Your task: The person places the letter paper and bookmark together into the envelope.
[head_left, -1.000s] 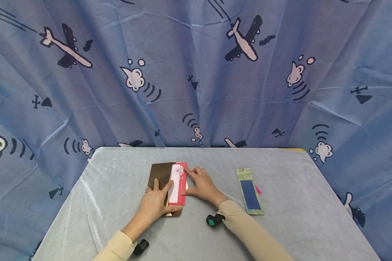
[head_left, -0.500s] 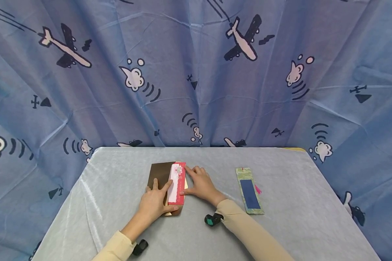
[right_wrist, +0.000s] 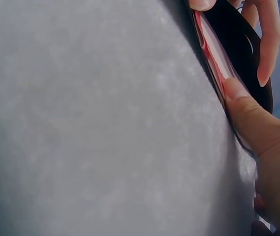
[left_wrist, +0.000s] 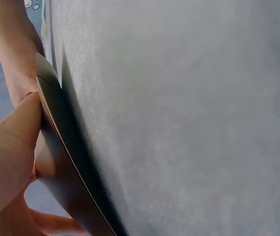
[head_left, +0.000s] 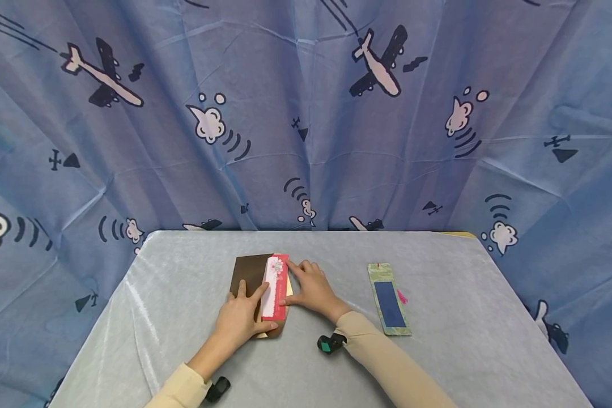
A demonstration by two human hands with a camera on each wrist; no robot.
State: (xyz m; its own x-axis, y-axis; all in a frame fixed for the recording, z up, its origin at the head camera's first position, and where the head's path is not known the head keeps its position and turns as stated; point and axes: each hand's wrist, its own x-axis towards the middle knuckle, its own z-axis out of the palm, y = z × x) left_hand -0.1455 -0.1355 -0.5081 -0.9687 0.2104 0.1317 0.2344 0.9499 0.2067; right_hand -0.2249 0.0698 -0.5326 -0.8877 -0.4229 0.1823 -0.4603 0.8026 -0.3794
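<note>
- your left hand lies spread wide on the smooth dark brown rectangular folder, index fingertip at the left edge of the red-and-white rectangular paper card.
- the card lies on the folder, between your hands.
- your right hand has thumb and index finger wide apart, both at the card's right edge.

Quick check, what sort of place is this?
Probably a makeshift indoor tabletop workspace, whether home or studio I can't tell: a blue airplane-printed fabric curtain hangs behind a pale grey cloth-covered table.
</note>
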